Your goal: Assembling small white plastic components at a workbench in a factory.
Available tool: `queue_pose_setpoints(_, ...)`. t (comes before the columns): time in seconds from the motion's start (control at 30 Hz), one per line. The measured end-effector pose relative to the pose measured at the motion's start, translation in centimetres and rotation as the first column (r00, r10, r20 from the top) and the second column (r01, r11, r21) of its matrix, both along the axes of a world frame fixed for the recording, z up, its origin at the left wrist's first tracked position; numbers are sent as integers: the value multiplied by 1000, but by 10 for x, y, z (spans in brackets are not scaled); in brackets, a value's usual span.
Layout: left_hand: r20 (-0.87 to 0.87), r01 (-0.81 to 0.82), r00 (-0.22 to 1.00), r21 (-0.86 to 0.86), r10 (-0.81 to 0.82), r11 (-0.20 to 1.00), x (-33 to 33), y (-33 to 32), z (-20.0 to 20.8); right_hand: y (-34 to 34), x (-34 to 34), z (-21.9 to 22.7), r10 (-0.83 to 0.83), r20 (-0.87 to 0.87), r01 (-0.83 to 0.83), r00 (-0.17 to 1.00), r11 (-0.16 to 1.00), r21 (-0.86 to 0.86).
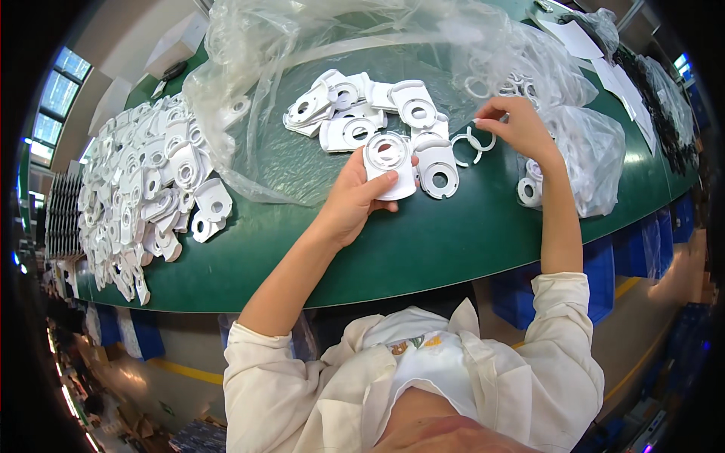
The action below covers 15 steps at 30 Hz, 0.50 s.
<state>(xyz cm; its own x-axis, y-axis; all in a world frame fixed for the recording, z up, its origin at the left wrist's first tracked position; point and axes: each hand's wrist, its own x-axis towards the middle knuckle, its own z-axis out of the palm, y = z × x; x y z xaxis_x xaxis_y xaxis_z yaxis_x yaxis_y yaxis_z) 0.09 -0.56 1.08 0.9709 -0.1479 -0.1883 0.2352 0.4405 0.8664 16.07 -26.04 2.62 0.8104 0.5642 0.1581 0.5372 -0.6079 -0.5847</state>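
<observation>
My left hand (351, 189) grips a white plastic part (389, 166) with a round, ringed opening and a flat tab, tilted toward me above the green table. My right hand (521, 132) is raised to the right, thumb and forefinger bent together in a pinch; whether anything small sits between the tips is not plain. Just below those fingertips are white open rings (461, 149), apart from the held part. Beyond my left hand lies a loose pile of similar white parts (351, 130), and one more white part (438, 175) rests right beside the held one.
A large heap of white parts (143, 189) covers the left of the green table (362, 260). Clear plastic sheeting (264, 162) spreads under and behind the middle pile. At right stands a clear bag (589, 162) of white pieces. Blue bins (517, 294) sit below the table edge.
</observation>
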Motion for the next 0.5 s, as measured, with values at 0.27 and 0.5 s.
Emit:
queue_pose_setpoints(0.27, 0, 87, 996, 38, -87, 995, 0, 0, -6, 56, -47, 2, 231, -418, 63, 879, 811, 582)
queue_pose_setpoints(0.5, 20, 112, 993, 26, -113, 993, -1, -5, -7, 74, -63, -15, 301, -564, 143, 769, 779, 611)
